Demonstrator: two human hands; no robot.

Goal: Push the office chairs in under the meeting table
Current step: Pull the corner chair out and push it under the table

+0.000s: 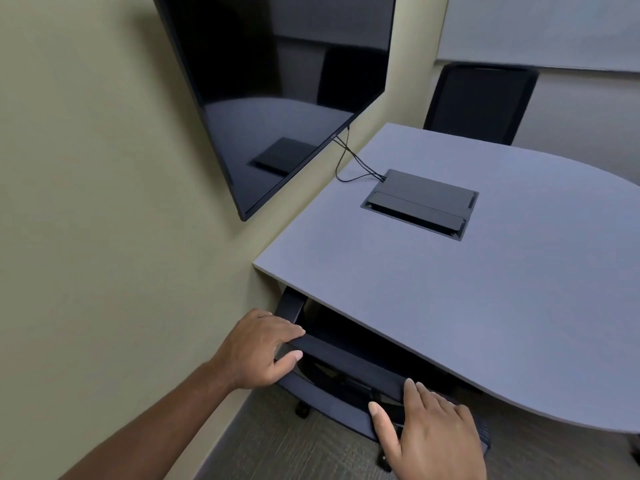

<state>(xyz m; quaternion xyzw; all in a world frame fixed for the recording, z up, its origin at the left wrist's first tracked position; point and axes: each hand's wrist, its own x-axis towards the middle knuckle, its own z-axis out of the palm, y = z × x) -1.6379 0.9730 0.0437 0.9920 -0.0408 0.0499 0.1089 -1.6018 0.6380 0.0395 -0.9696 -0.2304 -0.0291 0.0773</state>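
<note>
A black office chair [349, 367] stands at the near edge of the grey meeting table [433, 282], its seat mostly under the tabletop and its backrest top just outside the edge. My left hand [258, 348] grips the left end of the backrest top, fingers over it and thumb beneath. My right hand [429, 431] holds the right end the same way. A second black chair [479, 102] stands at the far side of the table, its backrest upright against the table edge.
A large dark wall screen [277, 91] hangs on the beige wall left of the table, with cables running to a black cable box [420, 202] set into the tabletop. The near chair's casters [302, 408] rest on grey carpet close to the wall.
</note>
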